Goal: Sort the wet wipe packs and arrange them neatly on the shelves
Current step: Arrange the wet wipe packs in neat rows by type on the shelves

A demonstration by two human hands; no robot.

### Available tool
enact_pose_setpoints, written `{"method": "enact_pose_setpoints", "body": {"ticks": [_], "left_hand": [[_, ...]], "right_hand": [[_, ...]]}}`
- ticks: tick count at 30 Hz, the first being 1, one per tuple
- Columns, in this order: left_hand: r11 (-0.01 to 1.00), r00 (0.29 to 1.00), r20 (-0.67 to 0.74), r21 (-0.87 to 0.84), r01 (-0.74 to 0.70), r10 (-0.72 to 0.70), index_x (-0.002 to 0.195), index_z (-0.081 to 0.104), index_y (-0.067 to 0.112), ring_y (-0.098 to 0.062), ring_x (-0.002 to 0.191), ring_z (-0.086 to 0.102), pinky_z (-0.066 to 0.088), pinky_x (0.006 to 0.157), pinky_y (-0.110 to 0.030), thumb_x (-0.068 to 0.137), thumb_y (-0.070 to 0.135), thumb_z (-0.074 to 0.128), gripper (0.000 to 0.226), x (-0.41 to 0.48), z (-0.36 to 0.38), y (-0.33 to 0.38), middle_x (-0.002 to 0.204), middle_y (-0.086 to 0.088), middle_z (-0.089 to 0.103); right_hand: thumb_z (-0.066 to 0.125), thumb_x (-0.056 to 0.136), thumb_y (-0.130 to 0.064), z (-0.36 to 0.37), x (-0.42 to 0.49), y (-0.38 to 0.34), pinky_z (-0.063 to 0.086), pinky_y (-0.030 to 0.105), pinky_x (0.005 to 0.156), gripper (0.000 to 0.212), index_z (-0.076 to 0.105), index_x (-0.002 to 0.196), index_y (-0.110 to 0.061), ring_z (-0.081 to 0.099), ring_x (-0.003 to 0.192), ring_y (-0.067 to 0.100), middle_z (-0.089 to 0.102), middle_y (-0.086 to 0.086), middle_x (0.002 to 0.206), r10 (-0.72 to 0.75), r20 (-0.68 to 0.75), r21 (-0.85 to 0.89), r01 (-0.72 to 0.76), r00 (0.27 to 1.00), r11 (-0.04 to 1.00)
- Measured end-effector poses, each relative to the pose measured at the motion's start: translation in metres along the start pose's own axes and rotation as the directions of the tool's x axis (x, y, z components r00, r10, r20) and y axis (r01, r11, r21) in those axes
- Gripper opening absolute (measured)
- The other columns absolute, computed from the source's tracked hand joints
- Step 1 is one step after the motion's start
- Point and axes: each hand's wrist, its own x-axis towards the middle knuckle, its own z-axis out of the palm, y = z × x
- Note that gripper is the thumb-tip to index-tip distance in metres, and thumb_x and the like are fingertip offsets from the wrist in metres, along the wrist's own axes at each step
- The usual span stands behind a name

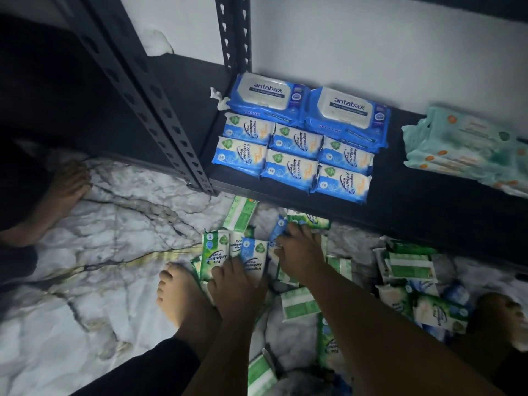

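On the dark bottom shelf lie two big blue Antabax packs at the back, with several small blue fragrance-free packs in rows before them. Pale teal packs are stacked at the shelf's right. Green pine packs and a few blue ones are scattered on the marble floor. My left hand grips a small fan of packs, a blue one in front and a green one beside it. My right hand rests fingers-down on the pile, touching a small blue pack.
A perforated black shelf post slants down to the floor left of the shelf. My bare feet stand by the pile; another bare foot is at the left. More green packs lie at the right.
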Motion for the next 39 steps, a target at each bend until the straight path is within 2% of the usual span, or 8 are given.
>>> {"method": "enact_pose_setpoints", "body": {"ticks": [5, 11, 17, 22, 26, 33, 36, 39], "left_hand": [[0.999, 1.0, -0.015, -0.05, 0.013, -0.014, 0.119, 0.06, 0.019, -0.033, 0.094, 0.05, 0.039, 0.075, -0.042, 0.07, 0.073, 0.066, 0.073, 0.0, -0.004, 0.004, 0.111, -0.011, 0.056], [0.996, 0.99, -0.113, -0.05, 0.08, -0.085, 0.148, 0.037, 0.031, -0.04, 0.128, 0.042, 0.036, 0.098, -0.051, 0.083, 0.076, 0.051, 0.081, 0.037, -0.043, -0.005, 0.145, -0.02, 0.037], [0.992, 0.961, 0.26, -0.105, -0.072, 0.098, 0.156, 0.001, 0.049, -0.043, 0.152, -0.005, 0.016, 0.117, -0.063, 0.082, 0.084, 0.044, 0.093, 0.086, -0.022, -0.025, 0.169, 0.001, 0.001], [0.978, 0.963, 0.184, -0.102, -0.182, 0.199, 0.158, 0.017, 0.042, -0.044, 0.15, 0.01, 0.026, 0.116, -0.061, 0.085, 0.08, 0.034, 0.084, 0.069, -0.009, -0.005, 0.165, -0.003, 0.023], [0.952, 0.95, 0.135, -0.163, -0.258, 0.28, 0.154, 0.037, 0.029, -0.044, 0.142, 0.034, 0.028, 0.115, -0.058, 0.089, 0.073, 0.036, 0.079, 0.031, 0.011, 0.033, 0.154, -0.009, 0.041], [0.873, 0.848, 0.226, -0.215, -0.437, 0.48, 0.149, 0.046, 0.03, -0.046, 0.14, 0.037, 0.033, 0.111, -0.054, 0.093, 0.072, 0.029, 0.071, -0.013, 0.046, 0.079, 0.15, -0.015, 0.047], [0.888, 0.861, 0.232, -0.205, -0.412, 0.453, 0.145, 0.05, 0.025, -0.04, 0.14, 0.039, 0.047, 0.099, -0.049, 0.095, 0.065, 0.032, 0.066, -0.013, 0.029, 0.067, 0.148, -0.015, 0.048], [0.942, 0.967, 0.1, -0.268, -0.202, 0.236, 0.132, 0.059, 0.012, -0.038, 0.12, 0.054, 0.051, 0.089, -0.045, 0.09, 0.04, 0.048, 0.051, -0.039, 0.0, 0.043, 0.131, -0.017, 0.058]], "right_hand": [[0.068, 0.081, -0.035, 0.005, -0.011, 0.006, 0.032, 0.049, 0.103, 0.052, 0.056, 0.131, -0.026, 0.034, 0.135, 0.034, 0.037, 0.006, 0.147, 0.077, 0.005, -0.035, -0.077, 0.997, 0.996], [0.073, 0.08, -0.043, 0.013, -0.022, 0.017, 0.011, 0.067, 0.114, 0.113, -0.012, 0.154, -0.045, -0.018, 0.147, 0.051, -0.026, 0.008, 0.163, 0.017, 0.088, -0.167, -0.002, 0.996, 0.986], [0.073, 0.079, -0.045, 0.024, -0.003, 0.017, 0.001, 0.073, 0.112, 0.114, -0.016, 0.151, -0.051, -0.033, 0.142, 0.049, -0.04, 0.002, 0.159, -0.089, 0.137, -0.269, 0.124, 0.987, 0.955], [0.067, 0.079, -0.054, 0.024, -0.006, 0.035, -0.002, 0.065, 0.118, 0.096, 0.008, 0.155, -0.047, -0.032, 0.144, 0.046, -0.029, -0.004, 0.164, -0.082, 0.133, -0.232, 0.111, 0.988, 0.966], [0.062, 0.083, -0.037, 0.031, -0.039, 0.068, -0.001, 0.058, 0.122, 0.084, 0.021, 0.156, -0.043, -0.022, 0.149, 0.045, -0.016, -0.003, 0.168, -0.019, 0.084, -0.171, 0.033, 0.996, 0.985], [0.069, 0.072, -0.023, 0.024, -0.087, 0.122, 0.026, 0.061, 0.113, 0.066, 0.059, 0.136, -0.032, 0.026, 0.149, 0.041, 0.037, 0.002, 0.16, -0.015, -0.051, -0.103, 0.009, 0.999, 0.995], [0.055, 0.083, -0.027, 0.016, -0.11, 0.13, 0.03, 0.056, 0.111, 0.059, 0.052, 0.142, -0.027, 0.03, 0.148, 0.034, 0.042, 0.002, 0.157, 0.099, -0.18, 0.028, -0.095, 0.979, 0.995], [0.049, 0.089, -0.025, 0.026, -0.149, 0.13, 0.039, 0.053, 0.108, 0.054, 0.056, 0.141, -0.014, 0.041, 0.141, 0.037, 0.051, 0.012, 0.149, 0.361, -0.331, 0.307, -0.262, 0.872, 0.915]]}}
